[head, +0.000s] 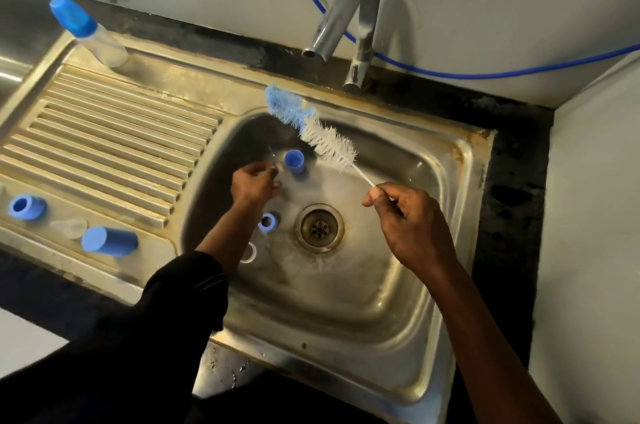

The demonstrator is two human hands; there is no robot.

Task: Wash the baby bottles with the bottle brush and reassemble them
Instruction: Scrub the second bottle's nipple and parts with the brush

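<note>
Bottle brush (311, 133) pinched by right hand (412, 226).

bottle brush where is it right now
In the head view the bottle brush is held above the back of the sink, just below the tap. The right hand pinches its wire handle, bristles angled up to the left.

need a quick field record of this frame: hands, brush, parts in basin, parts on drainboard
left hand: low in the sink basin, curled round a clear item, likely a bottle body; hard to tell
right hand: pinches the bottle brush by its wire handle, bristles over the basin
in basin: upright blue cap, blue ring, white ring
on drainboard: blue collar, clear teat, lying blue cap
assembled bottle: stands at back left rim
faucet: no stream visible
</note>
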